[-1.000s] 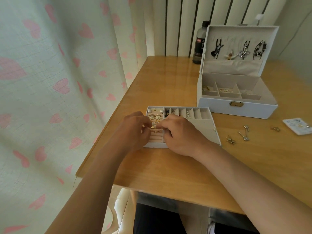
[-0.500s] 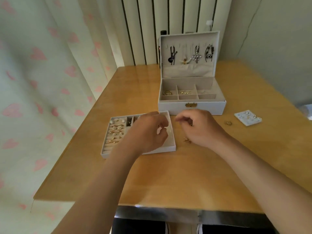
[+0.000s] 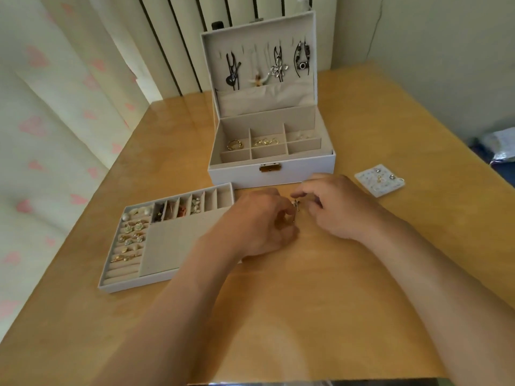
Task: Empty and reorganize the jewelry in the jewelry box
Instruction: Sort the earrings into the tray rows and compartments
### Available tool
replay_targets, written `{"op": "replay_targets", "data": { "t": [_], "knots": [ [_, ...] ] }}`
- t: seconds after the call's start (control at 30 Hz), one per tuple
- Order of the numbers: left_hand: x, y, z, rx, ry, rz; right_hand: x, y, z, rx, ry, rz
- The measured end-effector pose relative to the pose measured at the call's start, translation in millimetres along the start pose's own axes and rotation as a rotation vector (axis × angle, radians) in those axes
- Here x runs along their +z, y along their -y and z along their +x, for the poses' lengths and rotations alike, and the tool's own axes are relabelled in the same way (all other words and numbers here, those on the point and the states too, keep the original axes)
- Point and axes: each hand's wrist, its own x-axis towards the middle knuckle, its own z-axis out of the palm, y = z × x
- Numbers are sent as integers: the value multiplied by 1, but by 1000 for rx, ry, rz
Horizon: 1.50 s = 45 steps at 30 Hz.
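The wooden surface (image 3: 306, 302) stands against a heart-print curtain (image 3: 55, 135). On it, the open jewelry box (image 3: 306, 171) sits at the back, with its lifted-out tray (image 3: 133, 285) at front left and a white earring card (image 3: 373, 188) to the right.

The left hand (image 3: 259, 224) and right hand (image 3: 334, 210) meet in front of the box, just beside the tray's right end. A small silver piece (image 3: 295, 207) shows in the gap between them. The left fingers (image 3: 281, 204) are curled and seem to pinch its lower part. The right thumb and forefinger are drawn close together just over its top, but I cannot tell whether they grip it.

The main risk is that so small a piece slips from the pinch, bounces on the hard surface and rolls off the near edge. If it has a loose back, that could also drop unnoticed. The left wrist lies over the tray's corner, so a careless move could nudge the tray.
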Motion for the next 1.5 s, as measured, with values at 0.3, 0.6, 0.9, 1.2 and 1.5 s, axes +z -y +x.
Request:
{"op": "replay_targets", "data": {
  "t": [0.3,0.6,0.9,1.2,1.5],
  "knots": [
    [11,12,4,62,-46,-110,9,-6,7,2,44,-47],
    [14,15,2,72,-75,-165,7,-12,5,69,-33,71],
    [17,17,4,102,-66,-196,5,-12,6,13,-227,325],
    [4,9,2,-174,-242,-542,1,-7,5,86,-198,599],
    [-12,2,2,-334,-212,-1322,-2,-2,5,66,-166,886]
  ]
}}
